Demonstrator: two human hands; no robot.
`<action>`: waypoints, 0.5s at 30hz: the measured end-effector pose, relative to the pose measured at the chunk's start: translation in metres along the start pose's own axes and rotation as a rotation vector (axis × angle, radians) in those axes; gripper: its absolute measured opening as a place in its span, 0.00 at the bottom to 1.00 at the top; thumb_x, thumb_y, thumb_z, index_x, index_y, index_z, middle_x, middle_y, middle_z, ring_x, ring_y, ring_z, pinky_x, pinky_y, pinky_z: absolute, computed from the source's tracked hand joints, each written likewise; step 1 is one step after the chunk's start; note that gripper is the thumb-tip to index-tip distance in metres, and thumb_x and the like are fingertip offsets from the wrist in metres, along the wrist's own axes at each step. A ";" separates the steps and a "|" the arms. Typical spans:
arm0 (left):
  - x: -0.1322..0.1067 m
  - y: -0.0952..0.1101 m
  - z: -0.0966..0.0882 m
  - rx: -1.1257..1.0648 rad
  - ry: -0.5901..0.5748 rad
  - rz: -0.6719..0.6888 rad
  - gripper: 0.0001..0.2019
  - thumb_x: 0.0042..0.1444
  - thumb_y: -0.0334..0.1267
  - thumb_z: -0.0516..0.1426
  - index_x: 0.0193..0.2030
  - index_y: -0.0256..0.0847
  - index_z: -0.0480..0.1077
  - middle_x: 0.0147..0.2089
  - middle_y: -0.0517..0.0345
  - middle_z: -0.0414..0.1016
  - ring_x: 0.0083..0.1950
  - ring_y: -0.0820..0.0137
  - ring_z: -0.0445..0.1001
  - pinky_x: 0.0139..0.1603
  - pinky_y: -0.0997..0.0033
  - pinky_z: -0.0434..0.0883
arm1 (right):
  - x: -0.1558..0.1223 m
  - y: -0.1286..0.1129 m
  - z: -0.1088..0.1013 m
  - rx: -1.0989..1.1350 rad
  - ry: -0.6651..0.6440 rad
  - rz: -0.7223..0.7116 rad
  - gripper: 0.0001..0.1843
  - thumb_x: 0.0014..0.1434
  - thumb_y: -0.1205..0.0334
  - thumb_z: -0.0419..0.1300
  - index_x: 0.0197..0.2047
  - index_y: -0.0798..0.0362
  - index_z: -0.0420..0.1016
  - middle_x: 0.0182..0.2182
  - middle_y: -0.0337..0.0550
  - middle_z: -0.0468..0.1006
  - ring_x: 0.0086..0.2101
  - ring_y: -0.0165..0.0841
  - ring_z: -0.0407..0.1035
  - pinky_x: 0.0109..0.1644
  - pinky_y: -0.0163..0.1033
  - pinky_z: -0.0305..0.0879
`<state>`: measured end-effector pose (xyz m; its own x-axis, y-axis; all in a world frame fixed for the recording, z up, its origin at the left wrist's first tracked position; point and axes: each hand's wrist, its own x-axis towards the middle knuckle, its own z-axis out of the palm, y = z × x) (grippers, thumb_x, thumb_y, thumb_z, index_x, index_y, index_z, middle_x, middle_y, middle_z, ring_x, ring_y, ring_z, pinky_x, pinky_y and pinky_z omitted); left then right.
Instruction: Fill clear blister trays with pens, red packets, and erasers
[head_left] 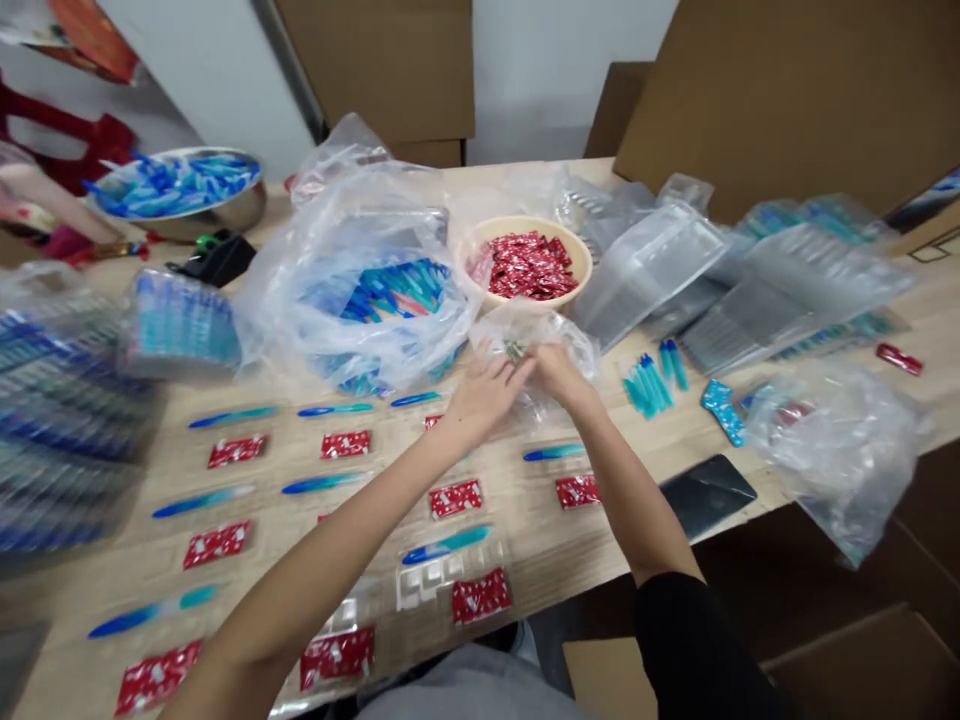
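Note:
Both my hands meet at the middle of the wooden table, over a small clear plastic bag (559, 330). My left hand (484, 392) has its fingers curled and pinched at a small dark item (516, 350) at the bag's mouth. My right hand (559, 375) is closed on the same bag edge. Just behind stands a beige bowl (574, 250) of red sachets. Clear blister trays lie in rows in front of me, each with a blue-teal handle (444, 546) and a red sachet (481, 596).
A large clear bag of blue handles (375, 295) lies left of the bowl. A steel bowl of blue parts (180, 190) stands at the back left. Stacked empty clear trays (652, 265) sit right, with loose teal pieces (652, 385), a dark phone (705, 492) and cardboard boxes (787, 90) behind.

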<state>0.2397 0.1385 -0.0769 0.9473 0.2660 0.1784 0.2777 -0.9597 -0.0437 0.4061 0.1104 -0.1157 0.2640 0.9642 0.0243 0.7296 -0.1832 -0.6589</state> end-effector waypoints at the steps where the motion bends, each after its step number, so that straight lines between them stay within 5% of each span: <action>1: 0.000 -0.003 0.004 0.038 -0.017 -0.002 0.16 0.61 0.23 0.48 0.51 0.32 0.72 0.45 0.46 0.78 0.54 0.58 0.73 0.67 0.40 0.58 | -0.006 0.003 -0.005 -0.045 -0.011 0.051 0.10 0.62 0.61 0.58 0.34 0.57 0.76 0.30 0.43 0.79 0.31 0.33 0.73 0.38 0.39 0.70; 4: -0.017 -0.006 0.009 0.089 0.013 0.019 0.14 0.61 0.23 0.48 0.36 0.37 0.74 0.33 0.53 0.76 0.44 0.61 0.74 0.66 0.41 0.61 | -0.020 0.006 -0.015 -0.045 0.000 0.122 0.10 0.60 0.68 0.55 0.37 0.54 0.78 0.34 0.45 0.81 0.34 0.36 0.74 0.37 0.38 0.68; 7: -0.033 -0.006 0.001 0.075 0.050 0.015 0.12 0.61 0.24 0.50 0.34 0.38 0.73 0.31 0.54 0.74 0.43 0.61 0.72 0.66 0.39 0.60 | -0.029 -0.005 -0.016 -0.038 -0.027 0.124 0.15 0.59 0.72 0.52 0.43 0.52 0.77 0.39 0.46 0.81 0.38 0.36 0.74 0.42 0.37 0.68; 11: -0.033 -0.007 -0.018 -0.084 -0.006 -0.046 0.10 0.60 0.27 0.54 0.46 0.38 0.72 0.40 0.53 0.77 0.50 0.59 0.70 0.67 0.37 0.54 | -0.047 -0.028 -0.013 -0.161 -0.001 -0.037 0.17 0.58 0.77 0.49 0.42 0.58 0.77 0.41 0.55 0.78 0.43 0.40 0.71 0.48 0.43 0.66; 15: -0.033 -0.010 -0.027 -0.343 -0.036 -0.058 0.22 0.60 0.44 0.58 0.60 0.43 0.64 0.54 0.51 0.74 0.59 0.59 0.66 0.69 0.39 0.49 | -0.061 -0.038 -0.023 -0.054 0.147 -0.116 0.16 0.60 0.74 0.49 0.41 0.56 0.77 0.40 0.52 0.77 0.41 0.39 0.70 0.46 0.44 0.66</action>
<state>0.2009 0.1369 -0.0562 0.9382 0.3185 0.1356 0.2677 -0.9158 0.2994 0.3768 0.0542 -0.0751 0.2628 0.9417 0.2099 0.7922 -0.0864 -0.6042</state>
